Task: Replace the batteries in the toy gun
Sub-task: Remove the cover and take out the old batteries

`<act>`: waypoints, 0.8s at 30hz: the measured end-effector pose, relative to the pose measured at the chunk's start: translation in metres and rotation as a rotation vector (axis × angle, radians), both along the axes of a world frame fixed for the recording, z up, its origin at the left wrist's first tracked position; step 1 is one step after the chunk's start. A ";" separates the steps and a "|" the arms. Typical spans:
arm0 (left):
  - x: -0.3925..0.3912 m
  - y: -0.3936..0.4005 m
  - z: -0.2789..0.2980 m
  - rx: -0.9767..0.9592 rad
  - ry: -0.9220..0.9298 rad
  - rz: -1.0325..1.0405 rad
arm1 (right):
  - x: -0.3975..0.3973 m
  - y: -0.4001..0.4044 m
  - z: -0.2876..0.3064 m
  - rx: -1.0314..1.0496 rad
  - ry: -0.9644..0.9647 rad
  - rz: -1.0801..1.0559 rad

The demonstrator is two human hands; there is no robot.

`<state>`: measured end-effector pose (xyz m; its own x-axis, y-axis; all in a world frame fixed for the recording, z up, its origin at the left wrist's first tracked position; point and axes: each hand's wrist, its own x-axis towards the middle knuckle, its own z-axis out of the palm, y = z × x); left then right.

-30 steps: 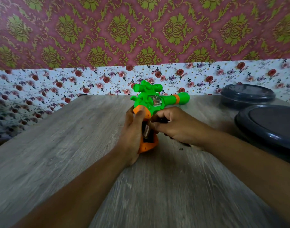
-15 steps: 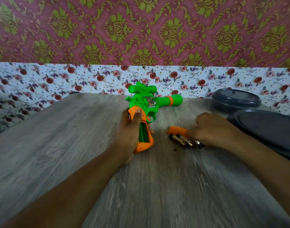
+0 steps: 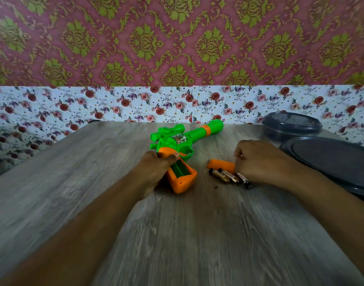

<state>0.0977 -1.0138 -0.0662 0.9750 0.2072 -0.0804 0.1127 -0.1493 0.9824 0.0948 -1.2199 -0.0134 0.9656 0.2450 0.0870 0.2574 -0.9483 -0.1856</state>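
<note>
Left hand (image 3: pixel 154 172) grips the toy gun (image 3: pixel 177 145) by its orange handle mid-counter (image 3: pixel 53 193), battery bay open and empty. Right hand (image 3: pixel 259 162), fingers curled and hidden, rests beside three batteries (image 3: pixel 228 176) and the orange cover (image 3: pixel 220 164); whether it holds anything cannot be told.

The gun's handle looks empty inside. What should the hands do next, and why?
Probably the right hand should lift one small brown cylindrical battery toward the green and orange plastic toy gun. Its grip compartment shows only bare green slots, the batteries lie on the grey wooden table beside that hand, and the left hand steadies the grip.
</note>
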 end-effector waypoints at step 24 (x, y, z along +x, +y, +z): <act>-0.001 0.021 0.004 0.466 -0.010 0.018 | -0.035 0.012 -0.033 0.201 0.034 0.511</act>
<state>0.0970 -0.9929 -0.0627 0.9712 0.2359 0.0343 0.1106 -0.5734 0.8118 0.0602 -1.2077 -0.0463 0.7314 0.6650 0.1509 0.6662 -0.6495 -0.3666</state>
